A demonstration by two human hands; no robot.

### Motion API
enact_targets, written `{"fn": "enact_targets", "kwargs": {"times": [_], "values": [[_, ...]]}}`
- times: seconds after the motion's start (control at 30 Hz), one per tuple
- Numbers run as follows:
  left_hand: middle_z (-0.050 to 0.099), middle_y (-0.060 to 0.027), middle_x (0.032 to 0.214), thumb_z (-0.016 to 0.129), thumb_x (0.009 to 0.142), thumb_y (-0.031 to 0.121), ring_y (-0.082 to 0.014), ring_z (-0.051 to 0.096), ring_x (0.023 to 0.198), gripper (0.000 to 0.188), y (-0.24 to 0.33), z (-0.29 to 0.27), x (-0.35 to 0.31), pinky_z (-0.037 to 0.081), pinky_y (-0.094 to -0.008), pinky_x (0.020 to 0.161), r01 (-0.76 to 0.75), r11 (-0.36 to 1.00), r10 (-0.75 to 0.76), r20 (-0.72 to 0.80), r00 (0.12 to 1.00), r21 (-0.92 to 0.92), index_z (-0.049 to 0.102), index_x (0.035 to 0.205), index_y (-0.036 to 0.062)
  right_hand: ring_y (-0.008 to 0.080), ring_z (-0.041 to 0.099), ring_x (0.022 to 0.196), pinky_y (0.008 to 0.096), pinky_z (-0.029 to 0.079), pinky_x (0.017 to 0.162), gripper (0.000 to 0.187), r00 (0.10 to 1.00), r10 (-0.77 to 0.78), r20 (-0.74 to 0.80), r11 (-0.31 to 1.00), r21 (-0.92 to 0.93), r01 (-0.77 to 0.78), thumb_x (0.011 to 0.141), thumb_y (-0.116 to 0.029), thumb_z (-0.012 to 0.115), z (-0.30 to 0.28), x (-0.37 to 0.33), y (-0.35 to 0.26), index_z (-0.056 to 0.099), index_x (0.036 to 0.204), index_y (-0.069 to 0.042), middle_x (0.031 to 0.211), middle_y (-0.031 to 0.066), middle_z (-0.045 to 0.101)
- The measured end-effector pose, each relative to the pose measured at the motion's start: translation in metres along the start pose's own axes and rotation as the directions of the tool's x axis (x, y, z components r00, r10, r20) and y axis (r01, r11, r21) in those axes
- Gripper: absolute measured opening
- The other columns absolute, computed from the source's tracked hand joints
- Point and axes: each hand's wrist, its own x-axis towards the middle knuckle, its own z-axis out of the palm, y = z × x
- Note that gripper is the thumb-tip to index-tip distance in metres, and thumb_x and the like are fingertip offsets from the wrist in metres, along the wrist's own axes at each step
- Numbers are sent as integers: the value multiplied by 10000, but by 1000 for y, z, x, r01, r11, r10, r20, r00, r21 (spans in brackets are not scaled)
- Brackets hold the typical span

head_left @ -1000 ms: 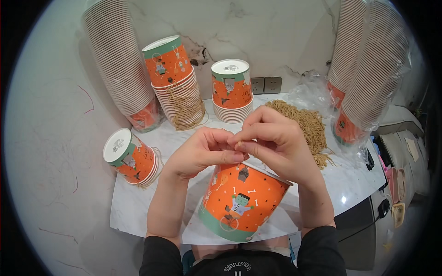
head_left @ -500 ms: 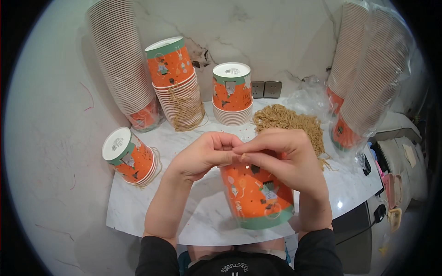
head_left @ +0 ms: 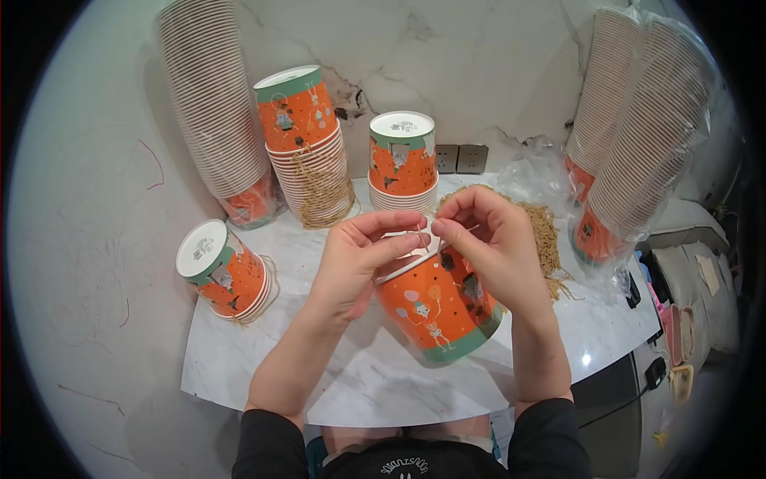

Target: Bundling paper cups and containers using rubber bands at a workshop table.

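The left hand (head_left: 353, 262) pinches what looks like a thin cord (head_left: 420, 231) between thumb and forefinger. Close beside it, the right hand (head_left: 496, 249) is narrowed likewise, its grip unclear. The orange paper bucket (head_left: 427, 311) tilts beneath both, over the marble tabletop (head_left: 351, 391).

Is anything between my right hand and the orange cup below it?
Nothing visible. Your right hand is right at the orange cup, by its rim; the tan cord pile lies farther back, not between them.
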Motion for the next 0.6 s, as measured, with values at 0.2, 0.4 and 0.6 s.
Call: {"fn": "enact_targets", "kwargs": {"times": [0.2, 0.4, 0.6], "values": [[724, -84, 1079, 685, 914, -5, -151, 700, 989, 200, -15, 0, 5, 591, -285, 844, -157, 988, 157, -99, 983, 2, 696, 1114, 5, 138, 668, 720, 284, 551, 685, 138, 1000, -14, 17, 991, -129, 16, 917, -78, 675, 1, 4, 18, 677, 987, 40, 836, 69, 702], [721, -92, 1077, 659, 933, -4, -144, 696, 960, 174, -19, 2, 8, 619, -298, 819, -236, 967, 245, -88, 966, 101, 706, 1101, -11, 158, 682, 765, 301, 554, 721, 145, 997, 33, 76, 993, -116, -24, 926, -89, 659, -1, 10, 24, 693, 994, 35, 853, 89, 716], [731, -92, 1065, 659, 932, -8, -132, 700, 943, 225, -16, -4, 9, 603, -258, 787, -195, 940, 218, -54, 974, 281, 711, 1151, -5, 115, 645, 810, 274, 530, 756, 186, 992, -18, 126, 1000, -6, 19, 912, -11, 659, 7, 14, 35, 536, 1052, -11, 859, 45, 644]]}}
